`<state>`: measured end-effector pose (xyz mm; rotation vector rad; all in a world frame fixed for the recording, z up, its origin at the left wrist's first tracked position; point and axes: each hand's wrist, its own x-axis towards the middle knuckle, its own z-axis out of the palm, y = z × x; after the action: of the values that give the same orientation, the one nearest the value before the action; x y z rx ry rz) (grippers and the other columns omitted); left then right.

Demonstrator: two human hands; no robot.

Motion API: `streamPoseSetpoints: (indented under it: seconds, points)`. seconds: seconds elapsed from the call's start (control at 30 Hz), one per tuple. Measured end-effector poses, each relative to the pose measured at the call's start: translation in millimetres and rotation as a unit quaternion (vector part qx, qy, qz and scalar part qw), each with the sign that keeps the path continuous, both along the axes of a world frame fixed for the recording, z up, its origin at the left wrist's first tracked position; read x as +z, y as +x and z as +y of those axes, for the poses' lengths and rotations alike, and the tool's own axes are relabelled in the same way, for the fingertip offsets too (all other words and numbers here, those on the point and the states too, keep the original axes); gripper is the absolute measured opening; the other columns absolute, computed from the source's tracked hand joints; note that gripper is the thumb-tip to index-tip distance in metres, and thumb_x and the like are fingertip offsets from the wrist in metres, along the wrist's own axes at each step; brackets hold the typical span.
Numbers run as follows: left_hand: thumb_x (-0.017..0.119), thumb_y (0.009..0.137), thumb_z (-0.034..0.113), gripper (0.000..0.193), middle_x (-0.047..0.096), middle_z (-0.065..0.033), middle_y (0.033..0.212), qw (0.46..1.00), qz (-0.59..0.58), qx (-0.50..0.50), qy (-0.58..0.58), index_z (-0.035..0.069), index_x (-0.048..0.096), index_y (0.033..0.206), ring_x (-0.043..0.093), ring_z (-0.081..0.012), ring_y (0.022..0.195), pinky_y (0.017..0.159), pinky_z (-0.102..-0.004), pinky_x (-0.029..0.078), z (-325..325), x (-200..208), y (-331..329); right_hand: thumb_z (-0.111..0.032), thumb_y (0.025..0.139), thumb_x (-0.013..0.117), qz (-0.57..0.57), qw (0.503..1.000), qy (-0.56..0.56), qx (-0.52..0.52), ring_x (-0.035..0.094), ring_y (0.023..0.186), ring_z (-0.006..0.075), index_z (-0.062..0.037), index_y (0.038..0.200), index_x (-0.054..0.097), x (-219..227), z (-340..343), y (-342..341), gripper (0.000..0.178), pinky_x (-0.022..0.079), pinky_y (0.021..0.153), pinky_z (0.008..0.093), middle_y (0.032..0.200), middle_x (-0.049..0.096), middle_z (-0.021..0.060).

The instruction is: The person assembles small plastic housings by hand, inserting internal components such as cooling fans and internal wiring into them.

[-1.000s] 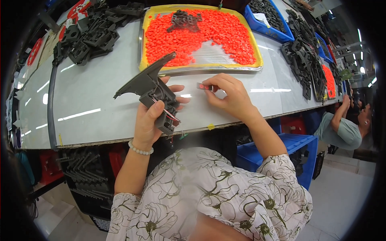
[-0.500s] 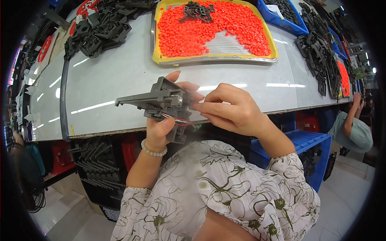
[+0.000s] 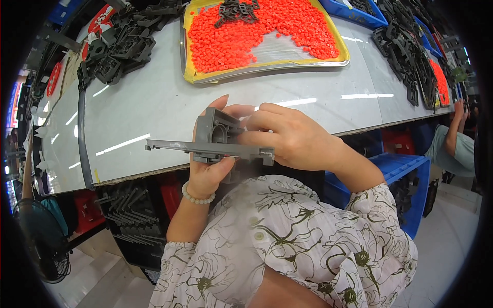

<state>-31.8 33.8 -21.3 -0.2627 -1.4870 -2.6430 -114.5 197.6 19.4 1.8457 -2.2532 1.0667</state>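
Note:
A dark grey plastic assembly [image 3: 210, 149] with a long flat arm and a round socket is held up over the table's near edge. Around its left side my left hand [image 3: 208, 174] is closed, thumb below and fingers behind. My right hand [image 3: 290, 136] has its fingers bent in against the assembly's right side. Those fingertips are partly behind the grey part, so whether they pinch some small piece does not show. A bead bracelet [image 3: 197, 196] circles my left wrist.
Beyond my hands lies a yellow-rimmed tray [image 3: 267, 69] of small red-orange pieces [image 3: 221, 43]. Dark grey parts are heaped at left [image 3: 120, 51] and right [image 3: 398, 61]. Blue bins stand at back right [image 3: 359, 13] and below the table [image 3: 411, 190]. Another person [image 3: 449, 143] is at far right.
The assembly has been turned, so its long arm now lies level across the front and the socket shows. The wires seen earlier are mostly hidden. My right fingers have shifted behind its right end.

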Motion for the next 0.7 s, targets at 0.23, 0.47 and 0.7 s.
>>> streamPoseSetpoints:
  seconds: [0.23, 0.47, 0.7]
  points:
    - [0.064, 0.072, 0.024, 0.078, 0.042, -0.0202, 0.127, 0.999, 0.017, 0.032, -0.033, 0.001, 0.025, 0.136, 0.044, -0.0232, 0.116, 0.099, -0.0370, 0.036, 2.1, 4.0, -0.8, -0.007, 0.067, 0.059, -0.028, 0.998, -0.060, -0.024, 0.054, 0.077, 0.0239, -0.0021, 0.080, 0.056, -10.7, -4.9, 2.4, 0.014, 0.046, 0.069, 0.0330, 0.079, 0.053, 0.0072]
    - [0.063, 0.071, 0.027, 0.077, 0.044, -0.0177, 0.118, 0.998, -0.032, 0.052, -0.034, 0.002, 0.027, 0.134, 0.044, -0.0277, 0.114, 0.095, -0.0382, 0.041, 4.6, 0.9, 5.4, -0.008, 0.065, 0.060, 0.003, 0.992, -0.125, -0.019, 0.054, 0.073, 0.0238, -0.0031, 0.080, 0.056, -24.0, -7.2, 3.0, 0.016, 0.046, 0.068, 0.0326, 0.075, 0.052, 0.0069]
    - [0.062, 0.069, 0.028, 0.075, 0.044, -0.0156, 0.108, 0.997, -0.007, 0.070, 0.007, 0.003, 0.030, 0.132, 0.044, -0.0296, 0.111, 0.091, -0.0389, 0.045, 8.1, 2.2, 2.3, -0.003, 0.063, 0.064, -0.030, 0.989, -0.143, -0.008, 0.057, 0.071, 0.0224, -0.0023, 0.080, 0.059, -25.8, -4.7, 0.3, 0.018, 0.047, 0.064, 0.0326, 0.080, 0.058, 0.0065]
